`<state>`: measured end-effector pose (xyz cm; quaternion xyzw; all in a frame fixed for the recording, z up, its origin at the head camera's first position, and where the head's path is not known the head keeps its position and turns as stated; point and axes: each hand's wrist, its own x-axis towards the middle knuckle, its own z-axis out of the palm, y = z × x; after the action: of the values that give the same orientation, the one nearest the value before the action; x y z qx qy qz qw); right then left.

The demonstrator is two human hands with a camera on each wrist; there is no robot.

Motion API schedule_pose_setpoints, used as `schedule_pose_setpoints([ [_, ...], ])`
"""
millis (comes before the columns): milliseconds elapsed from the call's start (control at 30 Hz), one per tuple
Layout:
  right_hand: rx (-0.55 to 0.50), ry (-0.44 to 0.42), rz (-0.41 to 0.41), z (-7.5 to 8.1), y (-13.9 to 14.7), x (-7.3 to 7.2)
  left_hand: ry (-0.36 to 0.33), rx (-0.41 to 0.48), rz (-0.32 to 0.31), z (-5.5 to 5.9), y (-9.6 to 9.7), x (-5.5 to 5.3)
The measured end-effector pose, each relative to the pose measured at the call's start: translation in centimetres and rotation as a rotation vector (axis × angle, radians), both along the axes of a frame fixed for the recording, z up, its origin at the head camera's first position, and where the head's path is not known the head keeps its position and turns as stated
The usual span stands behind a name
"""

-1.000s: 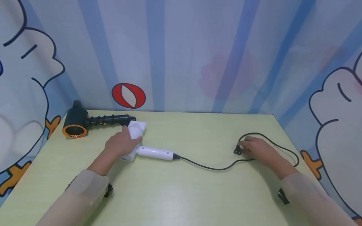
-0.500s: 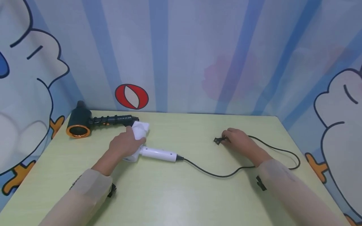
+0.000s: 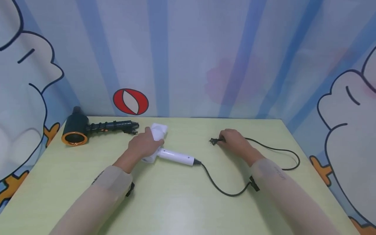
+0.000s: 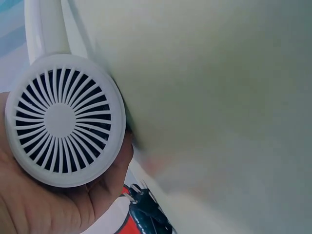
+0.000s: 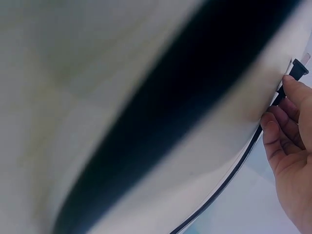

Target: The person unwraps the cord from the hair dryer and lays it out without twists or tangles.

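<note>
My left hand (image 3: 144,143) grips the barrel of a white hair dryer (image 3: 177,157), thumb and fingers around it. In the left wrist view the round slotted grille (image 4: 60,120) of that dryer faces the camera, its handle pointing up. From the handle end a black cord (image 3: 218,188) loops across the table and passes under the right forearm. With its fingers curled, my right hand (image 3: 235,142) pinches the cord's black plug (image 3: 213,141), prongs pointing left. In the right wrist view the plug (image 5: 298,69) sticks out past the thumb and fingertips.
A dark green hair dryer (image 3: 75,125) with an orange ring lies at the back left, its cord wound round the handle (image 3: 111,126). The pale table (image 3: 176,209) ends at a patterned blue backdrop (image 3: 188,58). A cord loop (image 3: 293,160) lies near the right edge.
My right hand has moved left, bringing the plug along. My left hand has shifted the white hair dryer slightly right, away from the green one. The cord between now sags nearer to me.
</note>
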<state>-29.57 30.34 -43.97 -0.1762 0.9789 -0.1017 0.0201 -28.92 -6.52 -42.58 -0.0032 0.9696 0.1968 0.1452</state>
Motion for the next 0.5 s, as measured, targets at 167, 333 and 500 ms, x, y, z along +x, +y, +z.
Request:
schedule_pose_setpoints([
  [167,-0.015,0.001,-0.009,-0.2,-0.5,0.0,-0.007,0.004,-0.002,0.0,0.8,-1.0],
  [333,-0.041,0.004,-0.013,-0.3,-0.1,0.1,0.005,-0.004,-0.004,-0.2,1.5,-1.7],
  [500,-0.058,-0.008,-0.037,0.2,1.1,0.7,0.006,0.005,0.008,-0.2,1.9,-2.2],
])
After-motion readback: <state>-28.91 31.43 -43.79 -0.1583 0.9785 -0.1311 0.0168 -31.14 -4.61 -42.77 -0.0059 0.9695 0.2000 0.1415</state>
